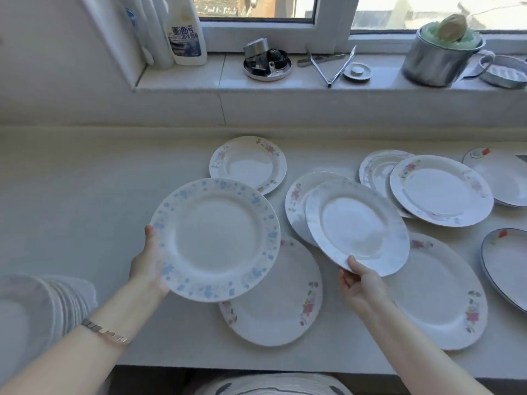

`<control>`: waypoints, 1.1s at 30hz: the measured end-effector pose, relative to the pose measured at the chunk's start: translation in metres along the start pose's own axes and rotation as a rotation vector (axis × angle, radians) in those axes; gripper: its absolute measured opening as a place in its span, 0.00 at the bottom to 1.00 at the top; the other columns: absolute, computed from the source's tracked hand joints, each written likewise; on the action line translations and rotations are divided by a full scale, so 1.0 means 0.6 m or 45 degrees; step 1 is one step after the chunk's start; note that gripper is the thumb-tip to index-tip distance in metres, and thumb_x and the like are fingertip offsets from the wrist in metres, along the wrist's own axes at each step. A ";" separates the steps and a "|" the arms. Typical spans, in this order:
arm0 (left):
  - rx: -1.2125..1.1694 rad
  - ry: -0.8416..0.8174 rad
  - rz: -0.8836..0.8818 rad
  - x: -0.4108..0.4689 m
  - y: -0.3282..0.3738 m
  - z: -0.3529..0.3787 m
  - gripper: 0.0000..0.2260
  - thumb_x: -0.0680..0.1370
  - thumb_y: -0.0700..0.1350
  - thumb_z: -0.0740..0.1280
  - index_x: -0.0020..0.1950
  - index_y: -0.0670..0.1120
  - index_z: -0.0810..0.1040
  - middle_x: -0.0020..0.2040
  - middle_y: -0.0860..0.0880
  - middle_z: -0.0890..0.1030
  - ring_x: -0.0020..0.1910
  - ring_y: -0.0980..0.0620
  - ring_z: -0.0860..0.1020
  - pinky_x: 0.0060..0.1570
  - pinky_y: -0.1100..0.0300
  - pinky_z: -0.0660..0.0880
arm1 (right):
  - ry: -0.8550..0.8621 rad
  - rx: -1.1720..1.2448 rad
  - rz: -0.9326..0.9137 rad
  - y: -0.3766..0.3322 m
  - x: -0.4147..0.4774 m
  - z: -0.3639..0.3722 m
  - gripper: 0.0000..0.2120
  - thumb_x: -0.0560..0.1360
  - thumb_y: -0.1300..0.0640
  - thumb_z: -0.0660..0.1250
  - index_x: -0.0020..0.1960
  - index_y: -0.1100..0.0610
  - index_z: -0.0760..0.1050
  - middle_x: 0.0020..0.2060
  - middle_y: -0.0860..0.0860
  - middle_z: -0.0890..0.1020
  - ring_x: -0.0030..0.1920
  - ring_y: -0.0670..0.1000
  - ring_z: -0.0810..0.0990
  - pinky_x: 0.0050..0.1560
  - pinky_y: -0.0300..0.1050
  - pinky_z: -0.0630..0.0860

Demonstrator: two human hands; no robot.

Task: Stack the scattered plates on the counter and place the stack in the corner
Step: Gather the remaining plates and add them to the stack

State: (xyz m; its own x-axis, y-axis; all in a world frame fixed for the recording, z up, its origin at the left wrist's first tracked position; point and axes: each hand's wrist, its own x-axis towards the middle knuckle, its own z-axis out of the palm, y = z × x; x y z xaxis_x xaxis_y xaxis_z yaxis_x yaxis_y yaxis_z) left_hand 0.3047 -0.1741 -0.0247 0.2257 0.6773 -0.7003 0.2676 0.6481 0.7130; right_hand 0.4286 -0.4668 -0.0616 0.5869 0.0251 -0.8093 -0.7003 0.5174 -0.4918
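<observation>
Both hands hold plates above plates crowding counter.

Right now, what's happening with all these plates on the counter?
A person is gathering plates, one in each hand. The left hand holds up a round white plate with a blue flowered rim, and the right hand grips a plainer white plate with a pale bluish rim by its near edge. Both are lifted off the pale counter. Several pink-flowered white plates lie scattered, some overlapping, not yet stacked.
</observation>
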 end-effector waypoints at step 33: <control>0.600 0.737 0.324 0.090 0.044 -0.621 0.20 0.78 0.53 0.60 0.36 0.37 0.72 0.35 0.38 0.74 0.39 0.43 0.74 0.39 0.55 0.67 | -0.857 -1.014 -0.019 0.404 -0.229 0.388 0.09 0.75 0.68 0.61 0.40 0.57 0.71 0.19 0.44 0.76 0.17 0.39 0.71 0.25 0.30 0.74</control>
State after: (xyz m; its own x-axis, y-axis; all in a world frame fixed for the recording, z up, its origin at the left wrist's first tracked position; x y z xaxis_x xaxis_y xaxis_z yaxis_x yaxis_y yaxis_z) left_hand -0.0250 0.0090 -0.0307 -0.1555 0.9426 -0.2955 0.6713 0.3203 0.6684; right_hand 0.2728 -0.1459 0.0049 0.5316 0.6217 -0.5752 -0.6128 -0.1865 -0.7679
